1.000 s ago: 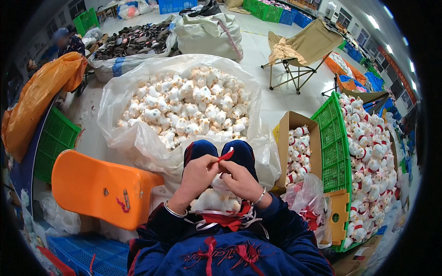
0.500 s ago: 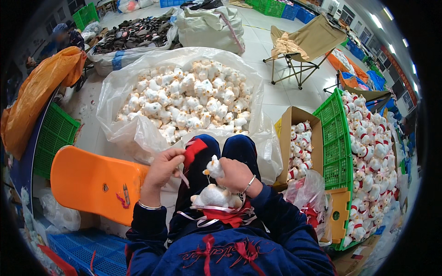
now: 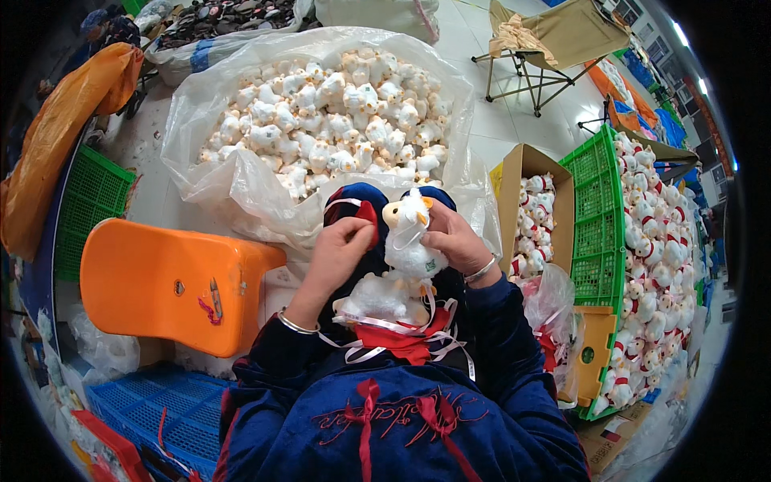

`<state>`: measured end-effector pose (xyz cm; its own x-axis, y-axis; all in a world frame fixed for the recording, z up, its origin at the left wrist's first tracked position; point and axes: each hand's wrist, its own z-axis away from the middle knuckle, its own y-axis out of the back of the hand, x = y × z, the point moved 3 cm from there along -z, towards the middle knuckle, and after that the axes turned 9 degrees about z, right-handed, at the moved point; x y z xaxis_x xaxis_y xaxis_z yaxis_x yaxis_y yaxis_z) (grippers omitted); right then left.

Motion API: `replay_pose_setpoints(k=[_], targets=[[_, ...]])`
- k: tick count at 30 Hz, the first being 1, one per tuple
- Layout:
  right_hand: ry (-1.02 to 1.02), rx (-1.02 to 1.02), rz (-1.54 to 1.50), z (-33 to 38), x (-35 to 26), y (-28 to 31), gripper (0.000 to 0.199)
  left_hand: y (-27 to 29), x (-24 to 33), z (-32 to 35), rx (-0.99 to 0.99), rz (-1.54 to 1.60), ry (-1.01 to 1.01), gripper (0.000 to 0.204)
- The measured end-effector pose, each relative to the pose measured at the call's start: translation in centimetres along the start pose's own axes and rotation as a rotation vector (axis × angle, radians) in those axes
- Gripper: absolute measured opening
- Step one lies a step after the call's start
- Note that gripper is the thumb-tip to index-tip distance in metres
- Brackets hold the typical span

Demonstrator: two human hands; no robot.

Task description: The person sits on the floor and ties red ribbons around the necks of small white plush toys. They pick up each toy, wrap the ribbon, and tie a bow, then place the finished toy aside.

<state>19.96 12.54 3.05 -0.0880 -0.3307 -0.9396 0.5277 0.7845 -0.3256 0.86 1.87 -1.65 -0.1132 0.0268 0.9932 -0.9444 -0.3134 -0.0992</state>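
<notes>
My right hand (image 3: 454, 237) grips a small white plush animal (image 3: 408, 234) upright above my lap. My left hand (image 3: 344, 245) pinches a red ribbon piece with a white strand (image 3: 363, 215) just left of the toy's head. More white plush toys (image 3: 376, 297) and a pile of red and white ribbons (image 3: 401, 339) lie on my lap below. A big clear plastic bag (image 3: 217, 181) full of the same white toys sits right in front of my knees.
An orange plastic stool (image 3: 161, 281) lies on its side at my left, above a blue crate (image 3: 152, 410). A cardboard box (image 3: 514, 189) and a green crate (image 3: 598, 217) of ribboned toys stand at my right. A folding chair (image 3: 554, 36) stands beyond.
My right hand has lifted the white toy upright. My left hand swung out left with the red ribbon, then came back beside the toy's head.
</notes>
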Motion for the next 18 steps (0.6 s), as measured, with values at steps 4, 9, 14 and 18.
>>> replay_pose_setpoints(k=[4,9,14,18], targets=[[0.049,0.123,0.085,0.7,0.2,-0.5,0.059,-3.3,2.4,0.2,-0.026,-0.126,-0.083,0.020],[0.031,0.395,0.447,1.9,0.5,0.3,0.029,-3.9,2.2,0.0,-0.021,-0.074,-0.094,0.018],[0.060,0.581,0.723,2.6,0.7,-0.5,0.027,-4.2,1.1,-0.2,-0.026,0.110,0.026,0.016],[0.057,0.541,0.769,2.3,0.9,-1.7,0.046,-4.3,1.2,-0.3,-0.046,0.132,0.075,0.015]])
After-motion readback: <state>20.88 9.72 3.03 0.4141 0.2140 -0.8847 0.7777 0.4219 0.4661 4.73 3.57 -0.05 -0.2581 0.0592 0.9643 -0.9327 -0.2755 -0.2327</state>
